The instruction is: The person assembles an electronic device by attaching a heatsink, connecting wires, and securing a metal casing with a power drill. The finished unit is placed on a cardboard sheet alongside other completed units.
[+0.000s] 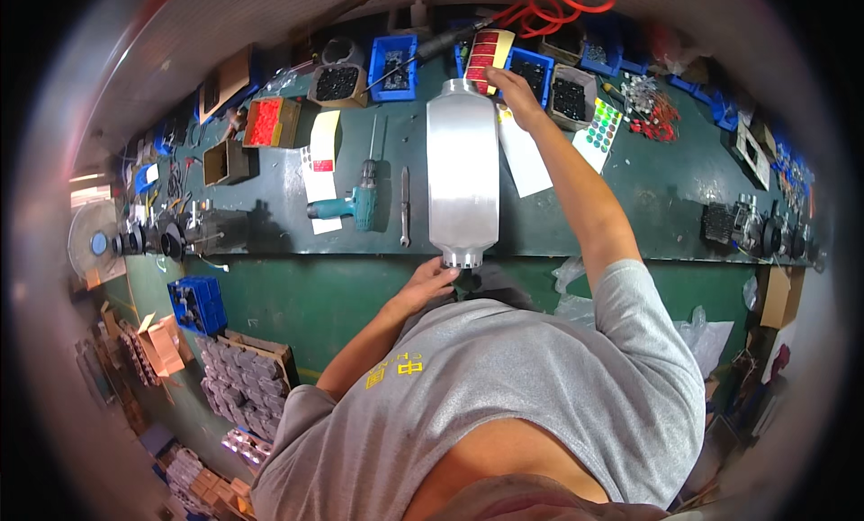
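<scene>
A shiny silver metal housing (463, 170), shaped like a canister with a narrower neck at each end, lies lengthwise on the green workbench (360, 238), its near neck at the front edge. My left hand (430, 287) is closed at that near neck, fingers against its rim; some fingers are hidden. Beyond the far neck, my right hand (519, 100) has its fingertips closed on the edge of a sheet of red labels (483, 53) in front of the blue bins. Left of the housing lie a double-ended wrench (405, 206) and a teal power drill (362, 199) with a long bit.
Along the back stand a blue bin (393, 68) of small parts, a carton of black parts (569, 98) and a box of red parts (264, 122). A sheet of round stickers (601, 125) lies right. A red coiled hose (549, 8) hangs overhead. Grey castings (238, 386) are stacked lower left.
</scene>
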The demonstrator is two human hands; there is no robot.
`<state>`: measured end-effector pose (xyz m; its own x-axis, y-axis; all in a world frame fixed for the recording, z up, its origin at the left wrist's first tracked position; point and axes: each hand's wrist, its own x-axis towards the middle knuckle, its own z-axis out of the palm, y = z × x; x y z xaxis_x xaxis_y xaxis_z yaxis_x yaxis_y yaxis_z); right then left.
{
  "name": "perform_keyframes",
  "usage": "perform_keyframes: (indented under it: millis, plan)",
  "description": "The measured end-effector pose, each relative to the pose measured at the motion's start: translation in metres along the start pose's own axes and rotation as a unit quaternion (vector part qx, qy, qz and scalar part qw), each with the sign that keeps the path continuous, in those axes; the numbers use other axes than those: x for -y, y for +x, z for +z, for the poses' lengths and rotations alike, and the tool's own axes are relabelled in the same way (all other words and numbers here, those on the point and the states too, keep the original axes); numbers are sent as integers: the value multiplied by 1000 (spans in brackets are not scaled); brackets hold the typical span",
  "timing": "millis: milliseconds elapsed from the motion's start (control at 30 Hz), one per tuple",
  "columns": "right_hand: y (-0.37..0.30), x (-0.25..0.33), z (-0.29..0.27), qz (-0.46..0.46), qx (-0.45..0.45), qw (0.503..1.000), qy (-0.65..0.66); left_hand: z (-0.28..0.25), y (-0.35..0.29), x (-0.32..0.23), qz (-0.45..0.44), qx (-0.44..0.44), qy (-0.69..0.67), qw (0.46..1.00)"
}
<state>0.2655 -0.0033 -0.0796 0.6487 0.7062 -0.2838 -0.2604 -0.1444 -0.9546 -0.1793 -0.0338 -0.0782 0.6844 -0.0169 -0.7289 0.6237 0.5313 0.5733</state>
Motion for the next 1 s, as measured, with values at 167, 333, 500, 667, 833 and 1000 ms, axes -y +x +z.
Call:
perform_keyframes:
  millis: [167,333,500,667,833,1000]
  plan:
    - [29,-9,16,25,54,998,-23,18,13,16,38,-51,-81,995]
    - [26,0,22,35,41,998,-38,24,22,24,96,-113,-129,981]
    - [11,45,39,-17,67,987,-148,18,13,23,98,-97,-183,973]
    - [12,94,67,-72,52,916,-392,10,9,16,98,43,-337,936]
    - [29,62,77,-35,92,898,-430,2,27,5,9,82,-395,915]
    - [6,41,74,-156,11,942,-299,-11,27,1,-13,65,-389,919]
